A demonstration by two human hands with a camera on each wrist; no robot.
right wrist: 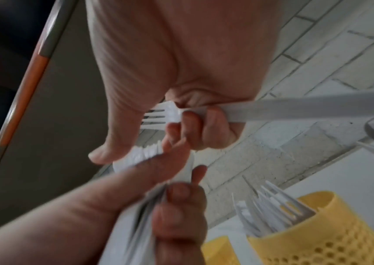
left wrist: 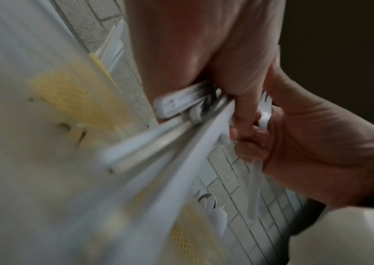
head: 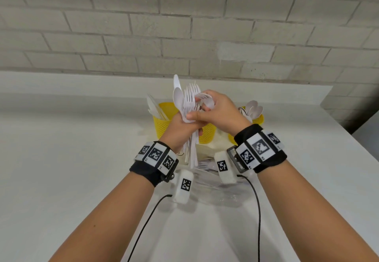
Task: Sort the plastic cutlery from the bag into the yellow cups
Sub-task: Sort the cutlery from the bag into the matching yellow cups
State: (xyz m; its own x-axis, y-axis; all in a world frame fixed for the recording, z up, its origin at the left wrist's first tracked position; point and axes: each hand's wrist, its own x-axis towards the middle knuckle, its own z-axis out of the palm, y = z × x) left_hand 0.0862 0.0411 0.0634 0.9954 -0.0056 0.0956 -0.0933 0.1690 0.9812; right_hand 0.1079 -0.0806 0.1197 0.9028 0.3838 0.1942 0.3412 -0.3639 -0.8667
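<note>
White-topped table (head: 61,159): a bundle of cutlery (head: 189,106) is gripped upright by the left hand (head: 180,126), above the yellow cups (head: 162,122); one fork (right wrist: 158,116) is pinched crosswise by the nearer right hand (head: 217,112).

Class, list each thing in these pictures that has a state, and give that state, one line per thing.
left hand: grips the cutlery bundle
cutlery bundle: upright, held above the cups
right hand: curled round a fork
fork: held in the fingers
left cup: upright, holds knives
middle cup: upright, holds forks
right cup: upright, holds spoons
bag: lying on the table
</note>
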